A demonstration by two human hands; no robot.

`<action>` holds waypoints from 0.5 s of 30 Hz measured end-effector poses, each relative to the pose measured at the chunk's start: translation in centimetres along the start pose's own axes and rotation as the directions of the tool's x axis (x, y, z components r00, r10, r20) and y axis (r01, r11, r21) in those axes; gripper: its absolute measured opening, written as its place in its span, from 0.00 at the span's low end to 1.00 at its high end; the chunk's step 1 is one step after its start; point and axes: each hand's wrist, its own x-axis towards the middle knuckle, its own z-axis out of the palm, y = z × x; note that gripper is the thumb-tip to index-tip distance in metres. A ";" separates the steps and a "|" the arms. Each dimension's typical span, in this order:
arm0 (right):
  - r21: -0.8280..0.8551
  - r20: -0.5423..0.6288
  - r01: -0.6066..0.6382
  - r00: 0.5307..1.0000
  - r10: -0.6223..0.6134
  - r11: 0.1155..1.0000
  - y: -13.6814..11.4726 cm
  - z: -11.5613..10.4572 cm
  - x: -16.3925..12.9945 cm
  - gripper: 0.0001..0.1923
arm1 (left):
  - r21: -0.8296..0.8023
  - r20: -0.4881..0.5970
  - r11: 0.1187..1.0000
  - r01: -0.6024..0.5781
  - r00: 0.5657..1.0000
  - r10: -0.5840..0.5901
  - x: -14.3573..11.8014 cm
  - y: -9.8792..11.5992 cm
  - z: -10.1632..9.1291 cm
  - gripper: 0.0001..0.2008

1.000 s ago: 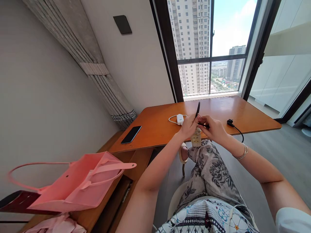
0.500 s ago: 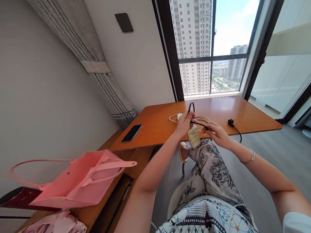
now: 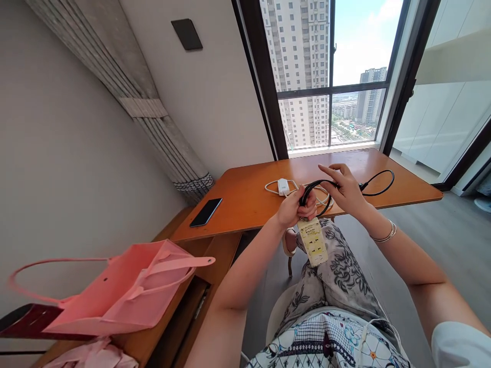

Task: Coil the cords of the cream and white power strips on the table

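My left hand grips the top end of a cream power strip, which hangs down over my patterned lap, and it also pinches loops of the strip's black cable. My right hand holds that cable a little to the right and above, with its fingers partly spread. From there the cable curves out in a loop above the orange wooden table. A white charger with a white cord lies on the table just behind my left hand.
A black phone lies near the table's left edge. A pink tote bag rests on a lower wooden shelf at the left. A tall window and a tied curtain stand behind the table. Grey floor lies to the right.
The power strip has swung down to hang vertically. My right hand rose and pulled the black cable, plug included, up off the table into a loop. My left hand gathered more cable.
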 end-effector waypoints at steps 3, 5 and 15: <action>0.108 0.123 -0.048 0.992 0.035 0.993 0.1 -0.3 0.1 0.20 | -0.088 0.043 0.996 0.029 0.999 -0.025 -0.7 0.4 0.3 0.29; 0.132 0.213 -0.087 0.975 0.057 0.987 0.2 -0.9 -0.2 0.20 | -0.158 0.027 0.987 0.027 0.999 -0.023 -1.3 0.9 0.3 0.28; -0.189 0.086 -0.468 0.868 0.490 0.863 8.7 -7.4 -1.3 0.16 | -0.285 -0.570 0.809 -0.514 0.769 0.289 -4.6 6.9 -2.6 0.26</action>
